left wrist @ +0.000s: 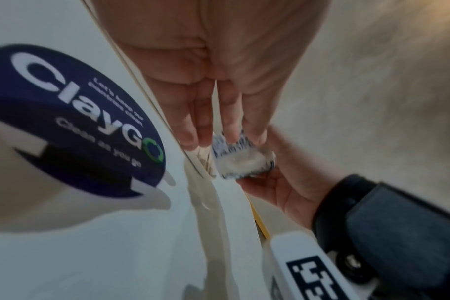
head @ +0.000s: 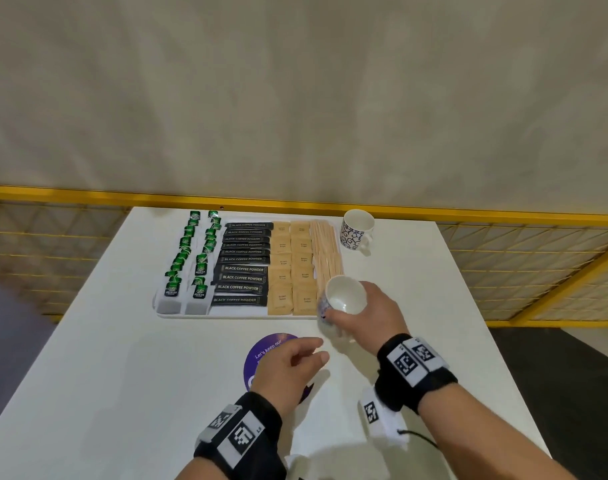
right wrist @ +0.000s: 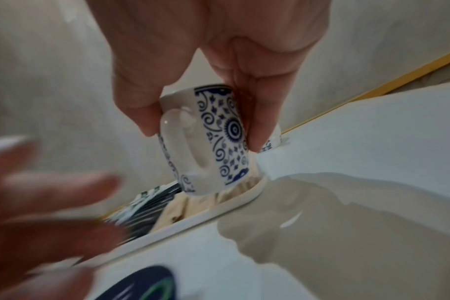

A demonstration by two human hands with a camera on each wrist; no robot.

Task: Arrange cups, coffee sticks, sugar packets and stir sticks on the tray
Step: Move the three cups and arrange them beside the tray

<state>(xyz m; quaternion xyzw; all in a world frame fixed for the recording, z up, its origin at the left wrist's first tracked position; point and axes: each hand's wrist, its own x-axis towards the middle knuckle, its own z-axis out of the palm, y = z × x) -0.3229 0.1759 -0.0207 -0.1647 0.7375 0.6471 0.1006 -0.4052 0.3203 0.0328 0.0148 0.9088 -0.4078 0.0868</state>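
White table (head: 88, 341) before a yellow mesh fence (head: 503, 258): blue-patterned cup (head: 344, 296) gripped in right hand (head: 372, 317), raised over near right corner of filled tray (head: 226, 316); left hand (head: 288, 365) relaxed, empty.

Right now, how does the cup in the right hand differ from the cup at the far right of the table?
The held cup is lifted and tilted in the right hand, above the near right corner of the tray; the far cup stands upright on the table, beside the tray and untouched. The held cup's handle faces the wrist; the far cup's handle points towards the near edge. Both are empty, white with blue patterns.
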